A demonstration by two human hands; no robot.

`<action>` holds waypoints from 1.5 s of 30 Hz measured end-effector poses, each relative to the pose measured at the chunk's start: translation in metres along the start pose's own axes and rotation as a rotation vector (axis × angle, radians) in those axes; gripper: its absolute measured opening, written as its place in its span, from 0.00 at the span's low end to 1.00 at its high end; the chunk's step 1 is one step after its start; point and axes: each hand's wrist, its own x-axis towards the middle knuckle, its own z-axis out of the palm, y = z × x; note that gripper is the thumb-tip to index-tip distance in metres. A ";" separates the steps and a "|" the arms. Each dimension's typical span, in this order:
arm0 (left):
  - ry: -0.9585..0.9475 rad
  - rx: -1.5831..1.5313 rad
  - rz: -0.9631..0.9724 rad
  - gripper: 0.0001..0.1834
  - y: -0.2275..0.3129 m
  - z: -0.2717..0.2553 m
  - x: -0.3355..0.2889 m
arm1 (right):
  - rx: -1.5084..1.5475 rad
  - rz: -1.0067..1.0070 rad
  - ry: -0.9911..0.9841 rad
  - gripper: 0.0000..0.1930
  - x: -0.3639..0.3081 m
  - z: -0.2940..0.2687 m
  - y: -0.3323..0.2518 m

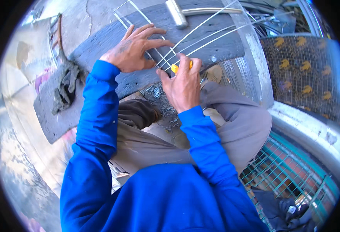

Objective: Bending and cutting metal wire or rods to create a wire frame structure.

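Observation:
Thin pale rods [210, 42] cross one another in a grid on a dark, worn wooden board [133, 83]. My left hand [133, 46] rests over the rods with its fingers spread, its fingertips near a crossing. In my right hand [183, 85], the fingers are closed around a small yellow-handled tool [174, 69] at the near corner of the grid. The working end of that tool is hidden. Beyond the hands lies a hammer with a shiny metal head [177, 14], its handle pointing right.
A dark, dirty glove [66, 87] hangs on the board's left part. Many short cut pieces of metal [170, 120] litter the ground between my legs. To the right are a concrete ledge [259, 69], a mesh panel with yellow leaf shapes [303, 73] and a green wire cage [293, 166].

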 end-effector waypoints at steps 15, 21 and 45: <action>0.302 -0.031 0.043 0.29 -0.014 0.049 -0.015 | 0.011 0.021 0.007 0.39 0.002 0.012 -0.008; 0.281 -0.080 0.067 0.26 -0.021 0.050 -0.012 | 0.019 0.030 -0.008 0.39 0.001 0.016 -0.010; 0.330 -0.118 0.023 0.21 -0.025 0.058 -0.006 | 0.552 -0.094 0.214 0.12 0.052 -0.123 -0.035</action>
